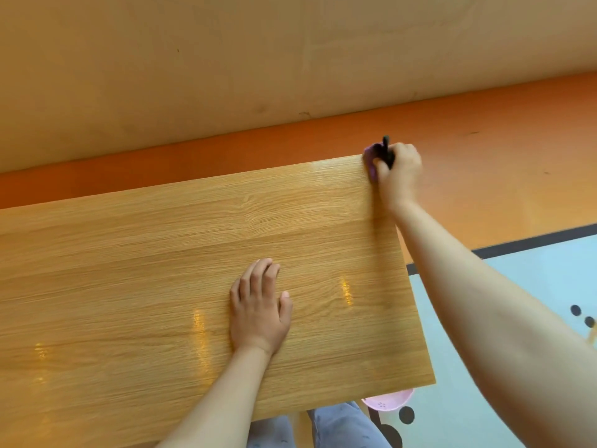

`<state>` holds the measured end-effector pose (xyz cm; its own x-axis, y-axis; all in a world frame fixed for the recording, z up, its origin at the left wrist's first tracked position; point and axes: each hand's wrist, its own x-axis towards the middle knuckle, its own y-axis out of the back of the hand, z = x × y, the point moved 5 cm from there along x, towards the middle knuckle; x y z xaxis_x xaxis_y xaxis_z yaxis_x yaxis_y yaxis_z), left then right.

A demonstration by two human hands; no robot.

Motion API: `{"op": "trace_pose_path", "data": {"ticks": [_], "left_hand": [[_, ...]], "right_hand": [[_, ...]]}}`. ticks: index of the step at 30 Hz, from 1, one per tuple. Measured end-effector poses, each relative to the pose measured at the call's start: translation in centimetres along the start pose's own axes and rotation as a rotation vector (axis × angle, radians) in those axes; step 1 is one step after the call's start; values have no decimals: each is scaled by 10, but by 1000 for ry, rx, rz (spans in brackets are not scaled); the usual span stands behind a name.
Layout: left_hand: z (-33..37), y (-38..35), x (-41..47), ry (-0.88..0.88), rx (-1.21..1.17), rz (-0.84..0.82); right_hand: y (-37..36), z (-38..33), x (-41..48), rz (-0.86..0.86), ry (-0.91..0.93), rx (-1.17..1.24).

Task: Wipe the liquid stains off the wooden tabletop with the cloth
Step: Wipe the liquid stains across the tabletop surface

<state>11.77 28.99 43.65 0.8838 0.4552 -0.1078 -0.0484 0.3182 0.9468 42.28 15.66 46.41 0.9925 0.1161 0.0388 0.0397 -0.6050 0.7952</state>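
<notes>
**Cloth Being Worked at the Far Right Corner of the Desk**

A small purple cloth [371, 156] is being gripped in the right hand [400, 169], whose fingers are being curled round it. It is being pressed against the far right corner of the light, oak-grained wooden desk [145, 253]. A thin black item [386, 146] is being held upright in the same grip; what it is cannot be told. The left hand [258, 312] is being rested flat on the desk with straight fingers, holding nothing, well apart from the cloth.

The coming move is judged to be turning on one relation. The cloth is lying at the very corner, so nearly all of the desk is stretching away to the left of the right hand and back toward the person. The desk's long axis is running left to right across the view, so a stroke along it would need to be carried leftward. Glossy upright streaks [346, 291] are showing on the nearer part of the desk; whether they are liquid stains or reflected light cannot be told. The one nearest the cloth is lying between the two hands.

No brand, label or readable writing is being shown anywhere. A pink rounded item [387, 403] is peeking out below the desk's near edge, above a pale blue mat with black dots [517, 286] on an orange floor [484, 156].
</notes>
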Motion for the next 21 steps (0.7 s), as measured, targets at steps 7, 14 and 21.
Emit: {"op": "trace_pose_path", "data": {"ticks": [7,14,21], "left_hand": [[0,1,0,3,-1,-2],[0,1,1,5,5,7],[-1,-1,0,-10,-7,26]], "right_hand": [[-26,-36,-22,31,-11,54],[-71,-102,-54,-278,343,62],[-6,-10,-4,-68,43,-16]]}}
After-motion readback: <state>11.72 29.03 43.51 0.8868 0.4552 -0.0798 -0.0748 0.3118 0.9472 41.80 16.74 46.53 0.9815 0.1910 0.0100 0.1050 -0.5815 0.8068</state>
